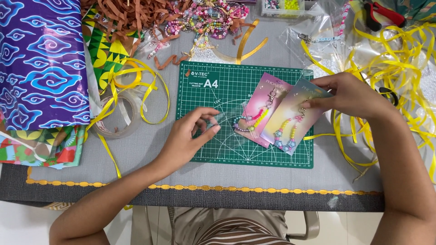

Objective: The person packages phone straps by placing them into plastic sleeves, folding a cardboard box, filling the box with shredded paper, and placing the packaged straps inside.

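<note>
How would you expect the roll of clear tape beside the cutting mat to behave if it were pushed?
The roll of clear tape lies flat, so it would likely slide, not roll. It looks like a hollow ring, probably light. Yellow ribbon lies across it and may drag along.
</note>
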